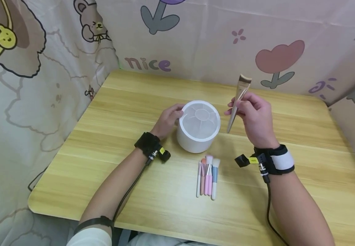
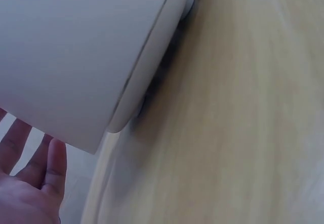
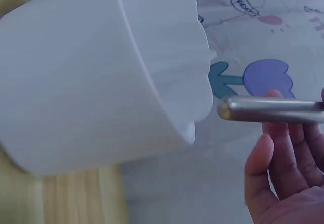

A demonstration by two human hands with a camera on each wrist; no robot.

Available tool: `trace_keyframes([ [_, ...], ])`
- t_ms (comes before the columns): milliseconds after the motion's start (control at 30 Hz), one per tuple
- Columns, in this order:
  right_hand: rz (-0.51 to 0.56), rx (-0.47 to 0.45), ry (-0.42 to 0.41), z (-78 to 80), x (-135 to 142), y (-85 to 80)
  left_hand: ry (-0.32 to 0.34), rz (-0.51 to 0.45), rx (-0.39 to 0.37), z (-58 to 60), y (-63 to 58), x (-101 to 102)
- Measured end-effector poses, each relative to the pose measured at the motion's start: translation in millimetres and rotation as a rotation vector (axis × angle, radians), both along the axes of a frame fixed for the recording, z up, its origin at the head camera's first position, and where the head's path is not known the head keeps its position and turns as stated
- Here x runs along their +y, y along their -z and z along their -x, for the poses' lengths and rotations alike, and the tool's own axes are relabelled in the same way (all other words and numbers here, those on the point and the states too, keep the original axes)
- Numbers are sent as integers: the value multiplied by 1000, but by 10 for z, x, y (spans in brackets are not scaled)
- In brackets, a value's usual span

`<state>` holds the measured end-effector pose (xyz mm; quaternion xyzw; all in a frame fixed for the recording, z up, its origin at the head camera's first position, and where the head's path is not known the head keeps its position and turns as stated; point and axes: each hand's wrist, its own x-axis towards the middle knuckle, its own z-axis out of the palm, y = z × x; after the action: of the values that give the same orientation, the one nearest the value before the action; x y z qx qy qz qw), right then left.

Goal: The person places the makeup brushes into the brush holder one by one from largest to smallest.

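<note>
A white round brush holder (image 1: 194,141) with a translucent, divided insert stands on the table. My left hand (image 1: 166,122) rests against its left side, thumb near the rim and other fingers reaching behind. In the left wrist view these fingers (image 2: 54,160) look fairly straight at the holder's wall (image 2: 71,46). My right hand (image 1: 258,118) pinches a metallic makeup brush (image 1: 238,99) between thumb and fingers, dark bristles up, handle end down, to the right of the holder. In the right wrist view, the rounded handle end (image 3: 240,108) points at the scalloped insert (image 3: 172,51), a small gap apart.
Several small makeup brushes (image 1: 208,176) in pink, white and blue lie side by side in front of the holder. The wooden table (image 1: 109,112) meets a patterned curtain (image 1: 208,44) at the back and left. Camera cables run along both forearms.
</note>
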<state>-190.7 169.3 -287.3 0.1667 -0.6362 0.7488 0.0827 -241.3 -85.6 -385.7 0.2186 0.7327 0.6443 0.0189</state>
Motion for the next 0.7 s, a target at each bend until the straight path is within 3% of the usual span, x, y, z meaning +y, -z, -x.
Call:
trace_keyframes([
  [300,-26,43,84,77,-171,86,79,-35,55,-1,10,-14],
  [533,20,105,71,105,-110,75,152,-47,108,12,-16,29],
  [700,-10,131,101,115,-56,45,145,-79,147,38,-9,32],
])
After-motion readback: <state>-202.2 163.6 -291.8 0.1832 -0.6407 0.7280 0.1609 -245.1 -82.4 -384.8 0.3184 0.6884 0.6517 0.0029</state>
